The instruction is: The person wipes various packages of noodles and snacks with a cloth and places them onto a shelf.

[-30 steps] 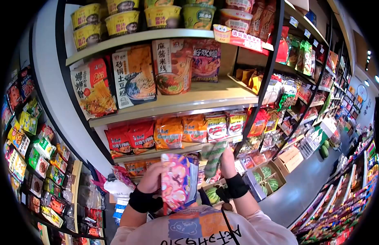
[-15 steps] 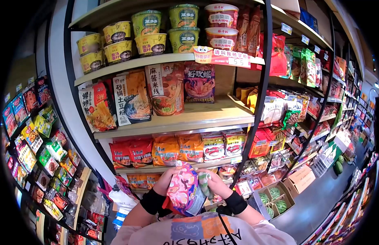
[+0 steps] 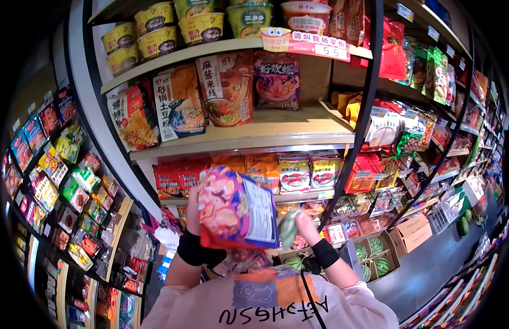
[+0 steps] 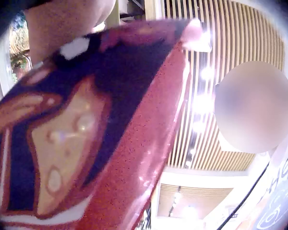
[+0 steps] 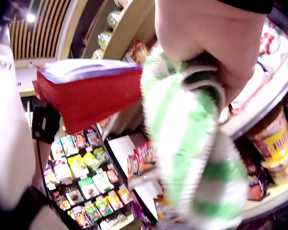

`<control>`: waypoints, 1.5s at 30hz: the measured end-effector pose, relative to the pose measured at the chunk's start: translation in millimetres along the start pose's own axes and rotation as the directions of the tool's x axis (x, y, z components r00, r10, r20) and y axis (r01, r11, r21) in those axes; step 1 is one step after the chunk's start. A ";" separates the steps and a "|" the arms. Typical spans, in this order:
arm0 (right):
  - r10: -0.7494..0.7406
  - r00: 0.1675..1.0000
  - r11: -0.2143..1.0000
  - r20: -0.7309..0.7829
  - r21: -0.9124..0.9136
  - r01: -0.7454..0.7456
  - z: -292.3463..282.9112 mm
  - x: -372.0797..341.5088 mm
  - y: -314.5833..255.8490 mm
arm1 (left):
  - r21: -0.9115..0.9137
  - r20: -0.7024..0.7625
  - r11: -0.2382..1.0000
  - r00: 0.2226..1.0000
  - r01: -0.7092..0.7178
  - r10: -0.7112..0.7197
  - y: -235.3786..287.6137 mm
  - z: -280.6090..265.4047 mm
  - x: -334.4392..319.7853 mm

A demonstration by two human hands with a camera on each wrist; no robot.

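Observation:
The left hand (image 3: 193, 211) grips the left side of a purple and pink food bag (image 3: 232, 211) in front of the shelves. That bag (image 4: 86, 120) fills much of the left wrist view, its red bottom fold showing. A green and white striped cloth (image 3: 289, 229) hangs from the curled fingers of the right hand (image 3: 306, 227), just right of the bag. In the right wrist view the cloth (image 5: 182, 139) dangles below the right hand (image 5: 211, 43), apart from the red underside of the bag (image 5: 96, 93).
Upright noodle packets (image 3: 227, 90) stand on the middle shelf (image 3: 254, 137), with noodle cups (image 3: 199, 27) above and smaller bags (image 3: 294, 176) below. On the floor at right are a box of watermelons (image 3: 375, 257) and a cardboard carton (image 3: 411, 233). A snack rack (image 3: 123, 219) stands at left.
The bag has risen and turned, so its white back panel shows at right. The right hand with the cloth has moved right, away from the bag, after being against it half a second ago.

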State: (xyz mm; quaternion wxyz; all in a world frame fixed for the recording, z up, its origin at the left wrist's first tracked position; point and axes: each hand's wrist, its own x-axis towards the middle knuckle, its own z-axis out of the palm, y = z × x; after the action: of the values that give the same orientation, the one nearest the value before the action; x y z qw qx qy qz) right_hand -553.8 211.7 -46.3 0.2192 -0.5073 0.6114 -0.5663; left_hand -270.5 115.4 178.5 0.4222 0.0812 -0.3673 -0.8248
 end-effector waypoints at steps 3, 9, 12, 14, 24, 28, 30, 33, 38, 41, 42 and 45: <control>-0.153 0.921 0.956 -0.358 0.182 0.230 -20.5 2.7 -114.7 | 0.048 -0.076 0.981 0.979 -0.187 0.190 -10.8 12.5 6.1; -0.956 0.229 0.099 0.184 -0.532 0.841 3.2 -32.9 -187.2 | -0.080 -0.053 0.966 0.969 -0.247 0.243 -22.9 41.6 16.9; -0.912 0.344 0.206 0.225 -0.474 0.856 14.7 -31.4 -151.1 | -0.095 -0.040 0.989 0.993 -0.113 0.110 -13.4 43.9 8.5; -0.809 0.570 0.471 0.146 -0.419 0.776 20.0 -35.8 -147.0 | -0.090 -0.039 0.992 0.996 -0.089 0.086 -8.2 50.1 3.0; -0.651 0.731 0.482 0.203 -0.634 0.605 -9.8 -40.5 -109.0 | -0.254 0.128 0.942 0.958 -0.219 0.257 10.9 46.7 40.5; -0.451 0.892 0.805 -0.025 -0.442 0.395 -31.2 -39.9 -98.6 | -0.312 0.135 0.924 0.952 -0.223 0.275 8.2 47.6 71.9; -0.404 0.907 0.884 -0.121 -0.308 0.353 -46.4 -30.2 -130.2 | -0.271 0.044 0.935 0.967 -0.229 0.250 5.3 65.2 84.0; -0.437 0.884 0.882 -0.166 -0.272 0.384 -68.0 -5.7 -184.6 | -0.239 0.272 0.947 0.921 -0.217 0.280 3.4 86.2 115.5; -0.509 0.857 0.802 -0.085 -0.410 0.435 -96.2 64.8 -222.5 | -0.222 0.323 0.930 0.878 -0.293 0.353 0.6 138.2 179.7; -0.435 0.885 0.870 -0.167 -0.330 0.366 -111.1 114.8 -231.5 | -0.129 0.257 0.926 0.890 -0.354 0.376 -4.0 162.1 221.4; -0.462 0.870 0.856 -0.171 -0.344 0.387 -118.1 131.7 -232.8 | -0.116 0.271 0.936 0.896 -0.332 0.351 -3.9 167.7 233.7; -0.413 0.891 0.861 -0.190 -0.400 0.314 -142.5 179.4 -232.8 | -0.096 0.325 0.956 0.899 -0.278 0.295 -7.4 176.7 271.5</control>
State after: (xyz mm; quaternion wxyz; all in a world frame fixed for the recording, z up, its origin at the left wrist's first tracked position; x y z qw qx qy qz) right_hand -657.1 159.1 259.1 -0.0741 -0.5638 0.6206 -0.5400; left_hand -524.8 7.9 348.0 0.4720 -0.1253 -0.4220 -0.7639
